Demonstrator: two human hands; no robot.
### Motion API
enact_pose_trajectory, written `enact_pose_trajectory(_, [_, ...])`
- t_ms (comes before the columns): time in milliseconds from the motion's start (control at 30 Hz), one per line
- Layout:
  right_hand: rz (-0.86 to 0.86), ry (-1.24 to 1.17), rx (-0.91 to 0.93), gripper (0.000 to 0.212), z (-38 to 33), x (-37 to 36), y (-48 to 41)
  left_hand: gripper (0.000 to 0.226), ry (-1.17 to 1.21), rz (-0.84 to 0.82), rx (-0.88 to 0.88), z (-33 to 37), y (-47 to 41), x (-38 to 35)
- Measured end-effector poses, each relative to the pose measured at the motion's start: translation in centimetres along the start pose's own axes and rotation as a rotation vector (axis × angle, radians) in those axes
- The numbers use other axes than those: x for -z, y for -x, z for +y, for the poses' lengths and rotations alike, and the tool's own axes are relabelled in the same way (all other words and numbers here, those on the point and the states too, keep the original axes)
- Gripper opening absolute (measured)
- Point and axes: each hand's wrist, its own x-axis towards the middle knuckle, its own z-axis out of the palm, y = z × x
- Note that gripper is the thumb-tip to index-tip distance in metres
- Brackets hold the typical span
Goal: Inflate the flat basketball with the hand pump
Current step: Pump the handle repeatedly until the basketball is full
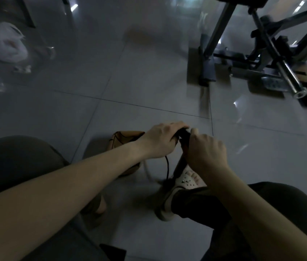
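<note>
The flat brown basketball [125, 140] lies on the floor between my knees, partly hidden behind my left forearm. Right of it stands a black hand pump [179, 166], upright, with its foot under my right sandal [183, 182]. My left hand [161, 141] grips the left end of the pump's black handle [184, 135] and my right hand [205, 151] grips the right end. From under my left hand a thin black hose [167, 166] hangs down toward the floor. Where it joins the ball is hidden.
Grey glossy floor tiles [73, 110] spread all around. A metal frame of exercise equipment [262, 59] stands at the back right. At the back left a white plastic bag [4, 43] lies beside small bits of litter. My knees fill the lower corners.
</note>
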Motion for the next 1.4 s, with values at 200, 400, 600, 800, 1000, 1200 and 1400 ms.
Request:
enact_pose_trajectory(200, [0.04, 0.023, 0.007, 0.021, 0.6, -5.2, 2.0, 0.039, -0.083, -0.125, 0.138, -2.8, 1.6, -1.4])
enact_pose_trajectory(400, [-0.031, -0.066, -0.071, 0.02, 0.0, -10.0, 1.3, 0.014, -0.378, -0.314, 0.401, -10.0, 4.0, -6.3])
enact_pose_trajectory(600, [-0.151, -0.13, -0.127, 0.014, -0.5, -13.5, 0.0, 0.023, -0.39, -0.25, 0.649, -16.5, 4.5, -8.8])
enact_pose_trajectory(800, [-0.174, -0.108, -0.125, 0.011, -1.2, -14.1, -1.9, 0.029, -0.3, -0.325, 0.802, -18.8, 3.6, -12.0])
enact_pose_trajectory(1000, [-0.336, -0.232, -0.184, 0.013, -0.5, -11.6, -0.4, 0.035, -0.139, -0.414, 0.893, -20.0, 3.5, -13.8])
enact_pose_trajectory(1200, [-0.02, -0.046, -0.088, 0.015, -0.1, -4.1, -2.8, 0.018, -0.335, -0.332, 0.78, -18.5, 3.3, -14.1])
enact_pose_trajectory(1400, [0.045, -0.02, -0.063, 0.015, -1.4, -6.4, 0.4, 0.024, -0.538, -0.332, 0.605, -17.9, 4.9, -12.2])
